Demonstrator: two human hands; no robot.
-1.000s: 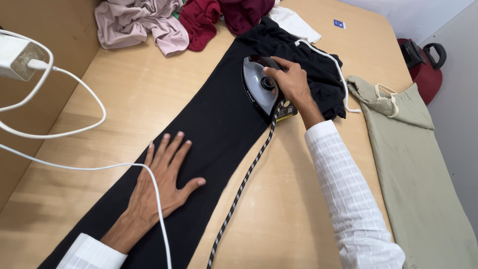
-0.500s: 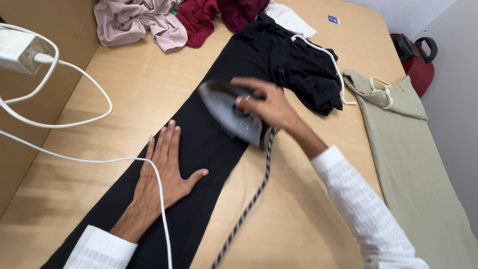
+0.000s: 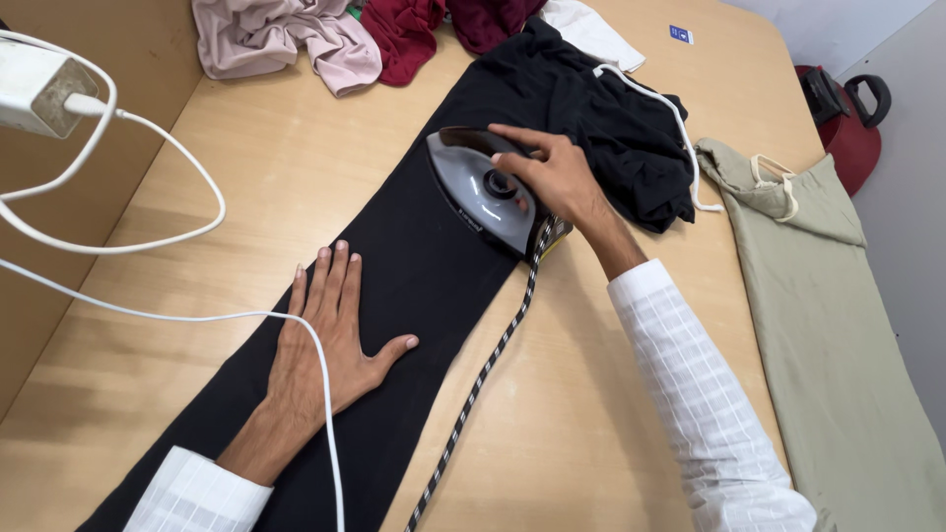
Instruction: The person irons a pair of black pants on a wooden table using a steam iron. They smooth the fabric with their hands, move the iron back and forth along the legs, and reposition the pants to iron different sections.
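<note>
Iron (image 3: 480, 190), grey-topped with a dark handle, sits sole-down on the black trousers (image 3: 414, 286), tip pointing far-left, roughly midway along the flattened leg. Right hand (image 3: 552, 172) comes in from the right, fingers wrapped closed over the iron's handle, thumb side near the central dial; the iron's body lies just left of and under the palm. Braided black-and-white cord (image 3: 483, 369) leaves the iron's heel and trails toward the near edge, crossing from cloth onto bare wood.

Left hand (image 3: 325, 340) lies flat and spread on the same trouser leg, nearer than the iron and well apart from it, palm down, fingers pointing far; it grips nothing. A thin white cable (image 3: 148, 315) runs over the back of that hand and off to the left, up to a white charger block (image 3: 34, 89) at the far-left corner.

Trouser leg runs diagonally from near-left to far-right across the wooden table (image 3: 246, 167); its waist end is bunched at the far side with a white drawstring (image 3: 660, 108) showing. Far edge: crumpled pink cloth (image 3: 286, 39), dark red cloth (image 3: 434, 25). Right side: olive-green garment (image 3: 838, 325) laid flat. Beyond the table's right corner, a red object with a black handle (image 3: 847, 118).
</note>
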